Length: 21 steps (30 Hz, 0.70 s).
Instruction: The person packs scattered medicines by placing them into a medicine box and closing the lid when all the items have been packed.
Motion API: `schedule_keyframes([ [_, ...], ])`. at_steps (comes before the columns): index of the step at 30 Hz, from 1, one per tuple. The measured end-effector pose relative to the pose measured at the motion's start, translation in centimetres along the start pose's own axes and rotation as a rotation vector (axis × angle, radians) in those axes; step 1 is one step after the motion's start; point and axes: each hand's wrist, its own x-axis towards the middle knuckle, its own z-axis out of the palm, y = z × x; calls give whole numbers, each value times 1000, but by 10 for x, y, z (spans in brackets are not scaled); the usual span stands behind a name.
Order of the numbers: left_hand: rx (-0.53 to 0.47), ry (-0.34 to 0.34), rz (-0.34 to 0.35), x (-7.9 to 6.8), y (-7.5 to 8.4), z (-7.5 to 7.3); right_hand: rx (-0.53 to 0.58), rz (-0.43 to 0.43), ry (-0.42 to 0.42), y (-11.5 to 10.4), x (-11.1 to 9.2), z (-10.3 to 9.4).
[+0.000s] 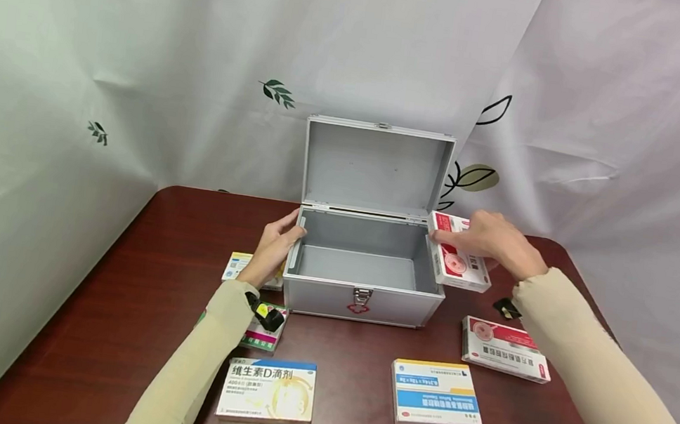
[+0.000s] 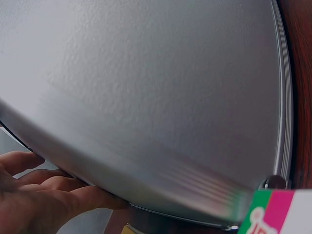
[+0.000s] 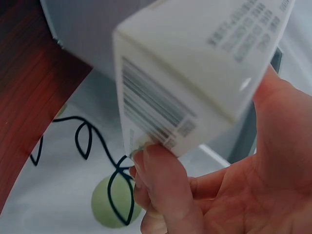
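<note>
A silver metal case (image 1: 362,304) with a red cross on its front stands with its lid (image 1: 377,167) raised; its inside is bare. My left hand (image 1: 274,246) holds the case's left rim, thumb toward the inside. In the left wrist view, the fingers (image 2: 63,200) lie along the edge of the case's side wall (image 2: 165,97). At the right rim, my right hand (image 1: 495,242) grips a red-and-white medicine box (image 1: 458,255), tilted and raised above the table. The right wrist view shows the barcode end of that medicine box (image 3: 156,97) with fingers around it.
On the dark red table (image 1: 132,300) lie a vitamin D box (image 1: 268,391), a blue-and-white box (image 1: 437,395) and another red-and-white box (image 1: 504,349). A green box (image 1: 264,330) and a yellow-and-white box (image 1: 235,266) are partly behind my left arm. A white curtain (image 1: 215,83) hangs behind.
</note>
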Motion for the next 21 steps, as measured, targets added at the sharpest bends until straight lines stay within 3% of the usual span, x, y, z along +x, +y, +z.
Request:
schedule_keyframes([
  [21, 39, 21, 18, -1, 1, 1, 17, 24, -67, -67, 20, 10],
])
